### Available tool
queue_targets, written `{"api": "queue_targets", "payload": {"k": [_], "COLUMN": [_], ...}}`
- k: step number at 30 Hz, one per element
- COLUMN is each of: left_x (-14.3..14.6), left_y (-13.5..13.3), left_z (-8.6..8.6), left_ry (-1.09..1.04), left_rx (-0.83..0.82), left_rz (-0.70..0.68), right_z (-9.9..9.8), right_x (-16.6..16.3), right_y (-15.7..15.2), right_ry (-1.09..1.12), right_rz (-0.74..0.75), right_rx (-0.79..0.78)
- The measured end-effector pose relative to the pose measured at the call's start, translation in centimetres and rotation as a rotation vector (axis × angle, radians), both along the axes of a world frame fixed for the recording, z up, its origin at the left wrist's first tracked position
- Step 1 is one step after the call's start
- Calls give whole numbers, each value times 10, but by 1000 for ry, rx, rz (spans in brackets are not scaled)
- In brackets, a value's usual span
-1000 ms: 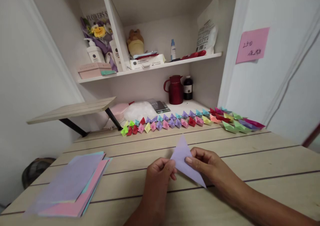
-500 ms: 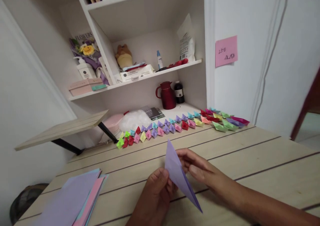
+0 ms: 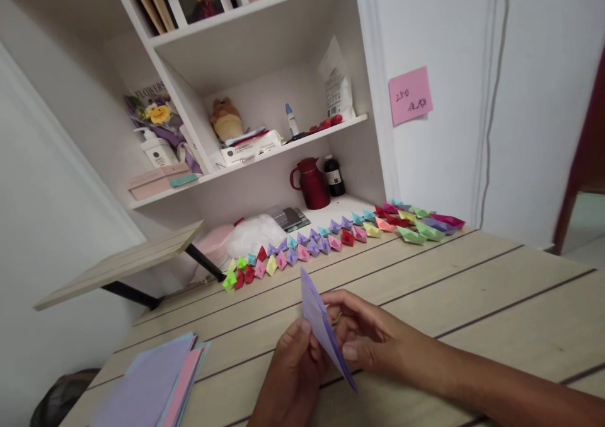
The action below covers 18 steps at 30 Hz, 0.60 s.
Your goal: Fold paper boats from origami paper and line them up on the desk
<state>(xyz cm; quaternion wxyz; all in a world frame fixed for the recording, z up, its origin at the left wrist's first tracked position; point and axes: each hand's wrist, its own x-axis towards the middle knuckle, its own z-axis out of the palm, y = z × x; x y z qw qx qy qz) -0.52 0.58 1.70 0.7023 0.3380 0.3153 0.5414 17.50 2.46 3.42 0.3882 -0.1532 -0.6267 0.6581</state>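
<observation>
A folded piece of purple paper (image 3: 317, 318) stands tilted above the table, its long edge running down to the right. My left hand (image 3: 293, 365) pinches its left side, with the thumb on the near face and the other fingers behind. On the other side, my right hand (image 3: 375, 331) has curled fingers partly hidden behind the paper and the thumb at its right edge. To the left lies a stack of coloured paper sheets (image 3: 146, 376), purple on top with pink and blue edges showing.
Rows of small folded paper boats (image 3: 324, 246) line the table's back edge. A raised wooden shelf (image 3: 127, 260) on black legs stands at the left. Behind are a white shelf unit (image 3: 265, 36), a red jug (image 3: 312, 184) and a dark bottle (image 3: 333, 178). A pink note (image 3: 410, 96) hangs on the wall.
The view has shifted and tilted slightly. The purple paper has turned more edge-on, and my right thumb has moved down along its right edge. My left hand keeps its pinch.
</observation>
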Motion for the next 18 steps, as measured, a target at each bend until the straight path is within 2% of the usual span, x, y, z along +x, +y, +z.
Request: {"api": "queue_targets", "payload": {"k": [7, 12, 18], "left_x": [1, -2, -1], "left_y": [-1, 1, 0], "left_z": [-2, -5, -4], "left_ry": [0, -17, 16], "left_rx": [-6, -29, 0], "left_rz": [2, 10, -18], "right_z": [-2, -4, 3], "right_x": [0, 0, 1], "right_y": [0, 0, -1], "right_ry": [-49, 32, 69], "right_rz": [-24, -14, 0], "right_rx": [13, -16, -5]}}
